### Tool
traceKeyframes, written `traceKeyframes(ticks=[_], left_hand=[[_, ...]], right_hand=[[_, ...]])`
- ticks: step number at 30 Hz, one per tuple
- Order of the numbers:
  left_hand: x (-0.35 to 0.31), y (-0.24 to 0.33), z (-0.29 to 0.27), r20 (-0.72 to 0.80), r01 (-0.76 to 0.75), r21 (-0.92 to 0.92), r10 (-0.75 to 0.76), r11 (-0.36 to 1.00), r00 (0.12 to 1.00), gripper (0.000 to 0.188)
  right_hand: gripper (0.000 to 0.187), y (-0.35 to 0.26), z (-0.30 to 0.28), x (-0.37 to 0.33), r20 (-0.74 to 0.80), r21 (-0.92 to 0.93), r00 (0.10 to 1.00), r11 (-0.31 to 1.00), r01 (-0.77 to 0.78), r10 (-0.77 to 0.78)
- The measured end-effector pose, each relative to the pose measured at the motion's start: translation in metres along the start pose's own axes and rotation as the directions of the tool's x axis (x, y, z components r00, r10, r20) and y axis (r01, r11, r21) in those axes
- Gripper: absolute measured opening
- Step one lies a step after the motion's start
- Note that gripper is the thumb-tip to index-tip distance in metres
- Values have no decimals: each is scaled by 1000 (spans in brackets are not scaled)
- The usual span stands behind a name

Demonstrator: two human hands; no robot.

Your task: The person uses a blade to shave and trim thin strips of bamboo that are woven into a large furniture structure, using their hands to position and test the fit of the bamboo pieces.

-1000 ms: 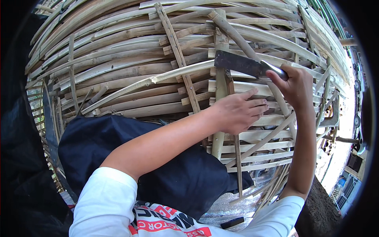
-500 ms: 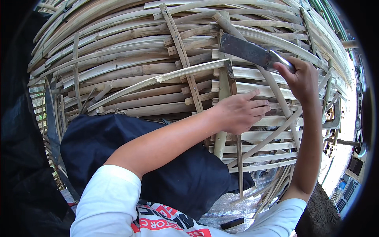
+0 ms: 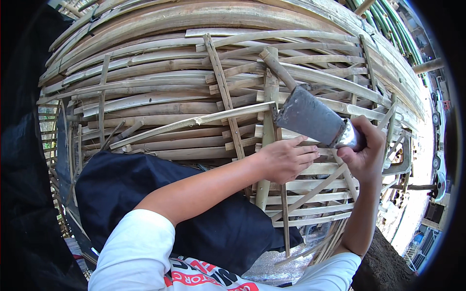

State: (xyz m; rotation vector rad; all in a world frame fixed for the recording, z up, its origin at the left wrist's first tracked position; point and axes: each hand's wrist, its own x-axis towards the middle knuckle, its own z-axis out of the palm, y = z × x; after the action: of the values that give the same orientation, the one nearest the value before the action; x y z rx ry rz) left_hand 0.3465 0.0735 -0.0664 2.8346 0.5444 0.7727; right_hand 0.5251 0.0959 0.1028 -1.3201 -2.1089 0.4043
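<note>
My right hand [image 3: 364, 145] is wrapped round the silvery handle of a cleaver [image 3: 310, 116]. Its broad grey blade points left and is tilted, its flat face toward me, above the slats. My left hand [image 3: 286, 160] lies palm down just below the blade, fingers stretched out over the bamboo slats [image 3: 330, 185]. A narrow wooden strip [image 3: 285, 208] runs beneath that hand, beside a thicker bamboo pole [image 3: 270, 126]. Left of the blade, the end of a long split bamboo strip [image 3: 194, 121] meets the upright pieces. What lies under my left palm is hidden.
Stacked split bamboo [image 3: 160, 63] fills the far side, crossed by an upright batten [image 3: 223, 92]. Dark cloth [image 3: 160, 194] covers my lap. A bamboo stick [image 3: 279, 68] slants behind the blade. Green poles [image 3: 388, 26] and a parked vehicle [image 3: 437, 121] show at the right.
My right hand has brought the cleaver lower and turned its broad face toward me. My left hand stays over the slats, fingers still stretched out. The whole view has shifted slightly.
</note>
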Motion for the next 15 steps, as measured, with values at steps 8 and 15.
traceKeyframes(ticks=[8, 15], left_hand=[[6, 2, -2, 60, -45, 30, 43, 999, 997, 49], [12, 4, 1, 27, -50, 5, 50, 999, 998, 49]], right_hand=[[54, 36, 14, 6, 143, -396, 982, 903, 169, -121], [54, 48, 10, 17, 215, -464, 976, 883, 71, 35]])
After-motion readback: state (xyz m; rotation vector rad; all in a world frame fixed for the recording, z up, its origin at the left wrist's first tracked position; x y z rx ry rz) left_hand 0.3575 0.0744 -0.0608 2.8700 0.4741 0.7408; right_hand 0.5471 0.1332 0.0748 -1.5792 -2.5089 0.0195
